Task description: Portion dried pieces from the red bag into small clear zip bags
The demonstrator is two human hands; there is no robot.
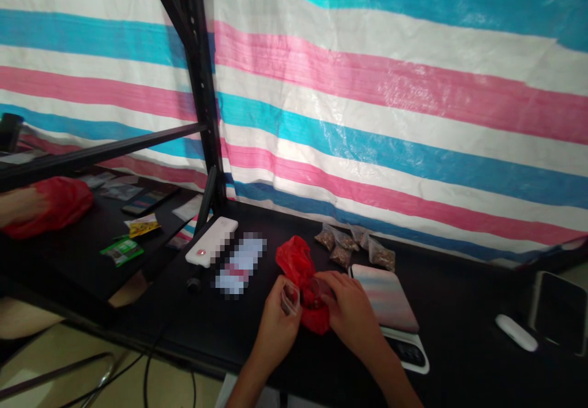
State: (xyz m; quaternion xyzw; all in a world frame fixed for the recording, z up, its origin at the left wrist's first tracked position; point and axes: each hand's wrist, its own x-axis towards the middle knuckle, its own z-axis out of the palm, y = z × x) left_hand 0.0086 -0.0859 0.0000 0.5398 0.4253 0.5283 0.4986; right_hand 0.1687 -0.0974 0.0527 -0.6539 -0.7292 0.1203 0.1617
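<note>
Hands grip clear plastic against a red bag whose contents are hard to make out.

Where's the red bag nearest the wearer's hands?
Head view, lower centre: the red bag is over the black table, between and beyond the left hand and right hand, left of the small clear packets.

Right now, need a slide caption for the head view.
Left hand holding a clear plastic bag, right hand beside it, at a red bag on a black table; filled packets behind.
</note>
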